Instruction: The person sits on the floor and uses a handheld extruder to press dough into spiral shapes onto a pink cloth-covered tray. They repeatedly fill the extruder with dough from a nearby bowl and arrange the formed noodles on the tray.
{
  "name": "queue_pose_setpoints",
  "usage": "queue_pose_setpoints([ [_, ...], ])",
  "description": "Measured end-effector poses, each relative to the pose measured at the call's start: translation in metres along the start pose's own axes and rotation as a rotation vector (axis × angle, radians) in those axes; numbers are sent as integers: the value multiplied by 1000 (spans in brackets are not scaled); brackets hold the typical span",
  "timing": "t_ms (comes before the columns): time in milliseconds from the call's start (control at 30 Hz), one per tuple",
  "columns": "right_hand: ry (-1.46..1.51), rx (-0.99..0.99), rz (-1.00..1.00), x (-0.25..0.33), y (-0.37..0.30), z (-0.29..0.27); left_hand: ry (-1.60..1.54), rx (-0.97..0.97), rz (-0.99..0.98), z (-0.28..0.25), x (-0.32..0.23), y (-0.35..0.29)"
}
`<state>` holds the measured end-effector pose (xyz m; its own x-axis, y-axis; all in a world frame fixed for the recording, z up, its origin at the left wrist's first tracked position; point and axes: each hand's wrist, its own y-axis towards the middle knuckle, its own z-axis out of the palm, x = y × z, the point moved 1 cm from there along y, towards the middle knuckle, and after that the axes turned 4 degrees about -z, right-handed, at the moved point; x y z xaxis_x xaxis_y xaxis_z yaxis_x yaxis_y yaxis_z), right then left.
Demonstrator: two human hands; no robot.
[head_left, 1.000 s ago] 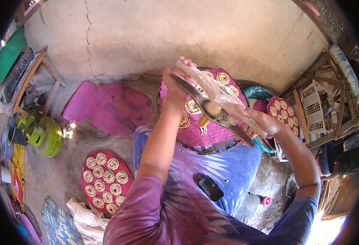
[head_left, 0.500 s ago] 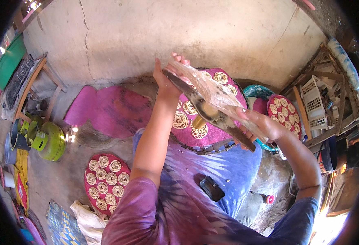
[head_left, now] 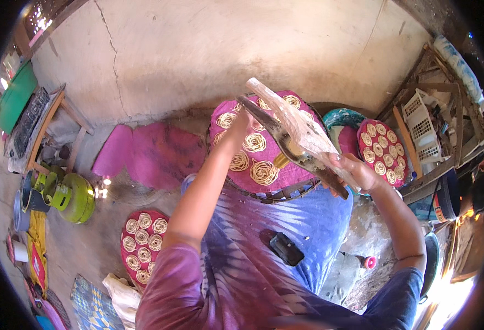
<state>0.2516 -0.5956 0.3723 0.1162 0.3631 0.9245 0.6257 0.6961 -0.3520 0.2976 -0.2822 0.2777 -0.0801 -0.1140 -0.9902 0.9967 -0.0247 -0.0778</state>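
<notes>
My right hand grips the near ends of a two-bar wooden hand press, held at a slant over a round tray. One bar is pale and whitened; the other is dark, with a brass cylinder pointing down from it. My left hand is low beside the dark bar's far end, over the tray. Its fingers are mostly hidden behind the bar. A pink cloth covers the tray, which has a dark woven rim. Coiled nests of pale noodle strands lie on it, one beside the cylinder.
Smaller pink rounds with noodle nests lie at the right and lower left. Bare pink cloths spread on the left floor, near a green gas cylinder. A black rectangular object rests on my lap. A wall rises behind the tray.
My left hand has let go of the press's far ends and dropped toward the tray. The right hand still holds the press, which has shifted slightly. The view has tilted a little.
</notes>
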Motion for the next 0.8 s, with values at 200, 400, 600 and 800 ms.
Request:
queue_pose_setpoints([
  [200,9,24,-63,-20,-2,0,412,258,-329,26,34,-46],
  [400,1,-85,-169,-23,2,0,438,104,-256,27,43,-39],
  [600,32,-164,-210,-34,-17,-11,717,106,115,17,48,-67],
  [800,181,-235,-365,-98,-44,-11,1446,-136,424,16,32,-111],
])
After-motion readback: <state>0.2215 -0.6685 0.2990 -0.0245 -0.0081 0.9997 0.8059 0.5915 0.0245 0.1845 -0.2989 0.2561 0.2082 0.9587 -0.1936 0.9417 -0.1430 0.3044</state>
